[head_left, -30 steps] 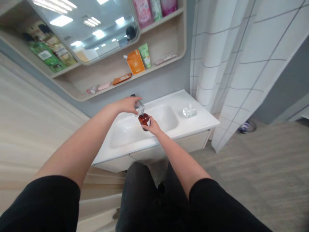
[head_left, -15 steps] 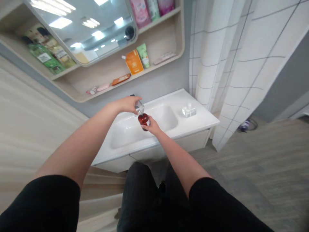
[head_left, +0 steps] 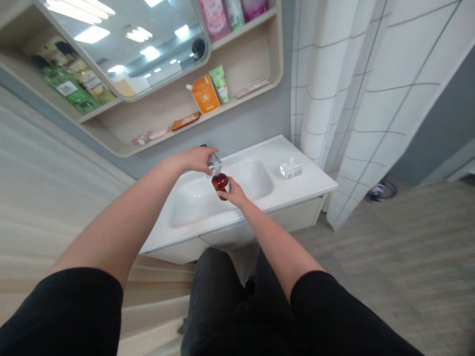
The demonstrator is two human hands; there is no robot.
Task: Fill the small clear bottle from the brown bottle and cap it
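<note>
Over the white sink basin [head_left: 193, 210], my left hand [head_left: 200, 159] is closed round a small clear bottle [head_left: 214, 164], its lower end tilted toward the brown bottle. My right hand [head_left: 234, 192] grips the amber-brown bottle [head_left: 220, 182], which has a white label on its side. The mouth of the clear bottle is right at the top of the brown one; whether they touch, I cannot tell. Whether liquid runs between them is too small to see. Part of the faucet is hidden behind my left hand.
A clear object with a white pump-like top [head_left: 290, 168] stands on the counter's right side. Above the sink, a shelf [head_left: 232, 105] bears an orange pouch [head_left: 206, 94], a green tube [head_left: 219, 84] and small packets. A mirror [head_left: 137, 44] and a white checked curtain [head_left: 371, 99] are close by.
</note>
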